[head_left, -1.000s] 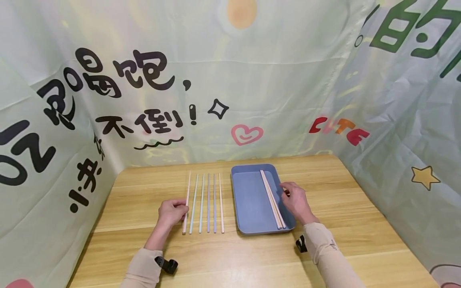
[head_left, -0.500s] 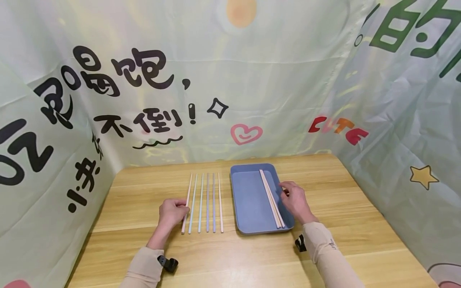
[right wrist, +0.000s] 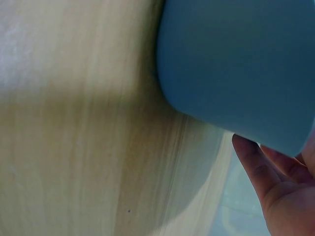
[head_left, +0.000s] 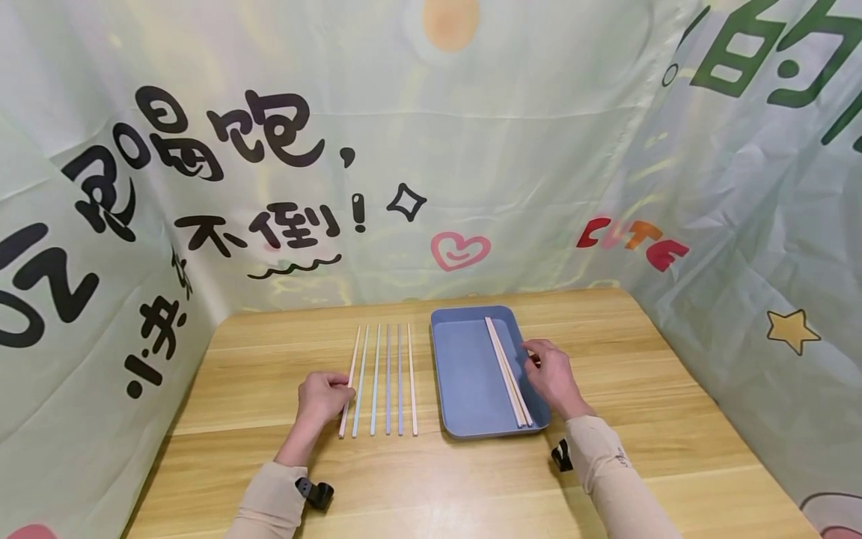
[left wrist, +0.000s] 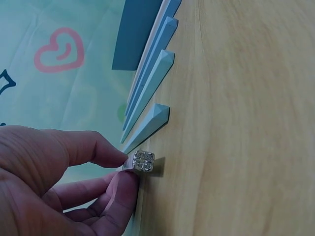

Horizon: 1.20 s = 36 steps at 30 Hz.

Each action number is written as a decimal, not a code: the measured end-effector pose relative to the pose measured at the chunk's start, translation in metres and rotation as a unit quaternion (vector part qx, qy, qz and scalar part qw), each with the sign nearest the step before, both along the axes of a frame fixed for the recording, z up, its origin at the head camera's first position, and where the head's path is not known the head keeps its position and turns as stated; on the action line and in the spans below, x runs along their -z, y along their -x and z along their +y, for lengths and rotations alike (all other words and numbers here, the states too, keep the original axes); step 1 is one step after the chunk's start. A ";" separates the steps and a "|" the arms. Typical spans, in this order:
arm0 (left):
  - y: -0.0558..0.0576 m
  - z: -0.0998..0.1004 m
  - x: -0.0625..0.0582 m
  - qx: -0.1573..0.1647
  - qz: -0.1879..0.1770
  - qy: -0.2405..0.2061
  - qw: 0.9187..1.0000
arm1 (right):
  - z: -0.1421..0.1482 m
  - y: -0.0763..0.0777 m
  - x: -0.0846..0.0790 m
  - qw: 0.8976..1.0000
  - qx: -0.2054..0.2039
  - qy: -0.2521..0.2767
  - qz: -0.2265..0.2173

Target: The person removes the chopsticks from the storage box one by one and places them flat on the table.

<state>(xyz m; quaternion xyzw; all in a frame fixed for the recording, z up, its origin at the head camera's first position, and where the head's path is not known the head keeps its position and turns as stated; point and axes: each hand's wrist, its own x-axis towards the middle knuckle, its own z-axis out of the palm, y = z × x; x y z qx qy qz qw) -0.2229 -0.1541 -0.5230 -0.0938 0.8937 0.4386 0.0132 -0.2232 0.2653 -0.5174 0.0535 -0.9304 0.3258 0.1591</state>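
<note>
My left hand [head_left: 322, 397] pinches a pale pink chopstick [head_left: 354, 352], the leftmost of a row on the table. In the left wrist view its silvery patterned end [left wrist: 144, 161] pokes out between thumb and fingertip, close above the wood. Beside it lie light-blue chopsticks [head_left: 376, 382], purple-blue ones [head_left: 400, 382] and another pink one [head_left: 413, 382], side by side and apart. A blue-grey tray [head_left: 468, 374] stands to their right, with pink chopsticks [head_left: 501, 355] slanted along its right side. My right hand [head_left: 555, 378] holds the tray's right rim; its fingertips are partly hidden behind the wall in the right wrist view.
The wooden table [head_left: 431, 486] ends at printed cloth walls [head_left: 525, 180] at the back and sides. A narrow strip of wood separates the row of chopsticks from the tray. A black wrist device [head_left: 315, 494] sits at the left sleeve.
The pink chopstick in my left hand has turned slightly, its far end leaning closer to the light-blue one. My right hand stays at the tray's rim. The head view has shifted slightly.
</note>
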 end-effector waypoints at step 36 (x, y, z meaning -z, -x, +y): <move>0.003 0.091 -0.039 0.037 0.077 -0.153 0.985 | 0.002 0.000 0.000 1.000 -0.002 0.001 -0.018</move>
